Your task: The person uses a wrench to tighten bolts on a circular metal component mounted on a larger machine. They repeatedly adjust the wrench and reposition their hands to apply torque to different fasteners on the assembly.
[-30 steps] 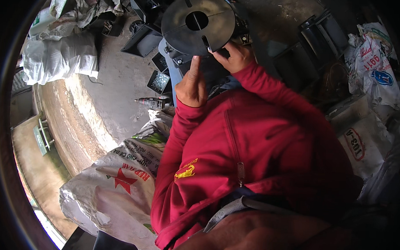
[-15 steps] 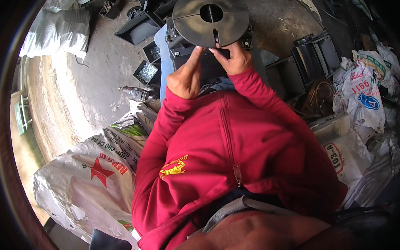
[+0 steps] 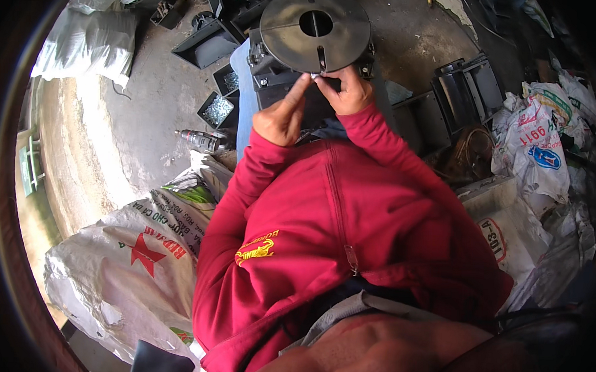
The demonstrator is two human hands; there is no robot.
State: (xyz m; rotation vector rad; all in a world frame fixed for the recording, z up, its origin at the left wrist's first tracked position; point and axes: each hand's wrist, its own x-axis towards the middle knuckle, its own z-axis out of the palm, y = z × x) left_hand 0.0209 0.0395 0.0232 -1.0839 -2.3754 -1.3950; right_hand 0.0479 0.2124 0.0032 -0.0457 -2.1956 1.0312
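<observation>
A black round metal disc point(image 3: 287, 38) with a centre hole and narrow slots sits on a dark bolted assembly point(image 3: 265, 78). At its near edge, just below the front slot, a small silvery metal piece point(image 3: 315, 75) shows between my fingertips; its exact kind is too small to tell. My left hand point(image 3: 280, 120) has its index finger stretched up to that piece, with the other fingers curled. From the other side, my right hand point(image 3: 351, 95) pinches at it, thumb and forefinger close under the rim. The disc hides what lies beneath it.
Left of the assembly stand two small bins point(image 3: 216, 110) of shiny fasteners and a power drill point(image 3: 201, 140) lying on the floor. Black metal housings point(image 3: 468, 93) are at the right. Large printed sacks point(image 3: 131, 259) flank me on both sides.
Both hands have shifted slightly, and the left index finger has moved a little right toward the right thumb. The silvery piece now shows between them. The disc appears slightly higher in view.
</observation>
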